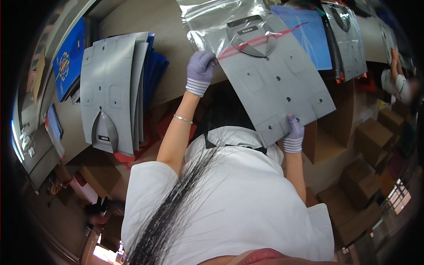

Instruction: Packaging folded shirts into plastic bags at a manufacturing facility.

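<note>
A grey folded shirt (pixel 265 84) with dark buttons lies slanted in front of me, its collar end away from me. A clear plastic bag (pixel 203 24) covers the collar end, and a red strip (pixel 247 45) crosses over the collar. How far the bag reaches down the shirt, I cannot tell. My left hand (pixel 201 70), in a purple glove with a striped cuff, is closed on the bag's edge at the strip's left end. My right hand (pixel 293 134), gloved alike, grips the shirt's near edge, thumb on top and fingers hidden beneath.
To the left, a stack of grey folded shirts (pixel 108 79) rests beside blue sheets (pixel 154 70). A blue printed packet (pixel 70 62) lies farther left. Bagged shirts (pixel 346 44) and a blue bag (pixel 304 35) sit at the far right. Cardboard boxes (pixel 373 137) stand on the right; another person (pixel 402 86) is beyond.
</note>
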Action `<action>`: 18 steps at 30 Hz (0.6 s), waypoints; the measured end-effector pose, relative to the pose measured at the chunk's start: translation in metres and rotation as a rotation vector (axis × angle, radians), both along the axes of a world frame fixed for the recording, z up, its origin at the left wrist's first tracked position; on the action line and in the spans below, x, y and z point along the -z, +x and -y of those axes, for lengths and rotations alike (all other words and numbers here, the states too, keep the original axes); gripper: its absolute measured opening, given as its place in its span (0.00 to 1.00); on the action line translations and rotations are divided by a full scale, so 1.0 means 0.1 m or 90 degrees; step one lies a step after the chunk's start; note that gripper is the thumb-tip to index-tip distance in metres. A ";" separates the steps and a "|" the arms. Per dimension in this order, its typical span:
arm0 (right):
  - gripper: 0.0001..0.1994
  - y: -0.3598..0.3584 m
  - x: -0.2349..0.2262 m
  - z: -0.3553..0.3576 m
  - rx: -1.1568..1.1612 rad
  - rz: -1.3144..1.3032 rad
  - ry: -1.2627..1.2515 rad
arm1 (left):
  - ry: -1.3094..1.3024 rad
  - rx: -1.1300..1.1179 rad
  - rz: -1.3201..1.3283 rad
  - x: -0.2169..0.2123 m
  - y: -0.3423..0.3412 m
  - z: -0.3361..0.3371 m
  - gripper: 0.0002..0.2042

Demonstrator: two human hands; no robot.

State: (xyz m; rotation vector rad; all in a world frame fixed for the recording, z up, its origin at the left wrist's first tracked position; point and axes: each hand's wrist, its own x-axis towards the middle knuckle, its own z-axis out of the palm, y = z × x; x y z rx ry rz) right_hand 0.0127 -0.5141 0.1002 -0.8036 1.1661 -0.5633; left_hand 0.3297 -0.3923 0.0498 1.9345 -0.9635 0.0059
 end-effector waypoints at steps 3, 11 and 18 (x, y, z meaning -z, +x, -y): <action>0.22 -0.20 0.58 -0.06 -0.379 -0.184 -0.532 | -0.115 -0.050 -0.434 0.14 -0.04 0.06 0.07; 0.13 0.32 0.37 0.76 -0.851 -0.315 0.259 | 0.034 -0.290 -0.759 1.00 0.71 0.21 0.07; 0.16 2.40 0.94 2.29 -0.500 -0.488 -0.789 | 0.175 -0.267 -0.561 0.97 0.78 0.37 0.11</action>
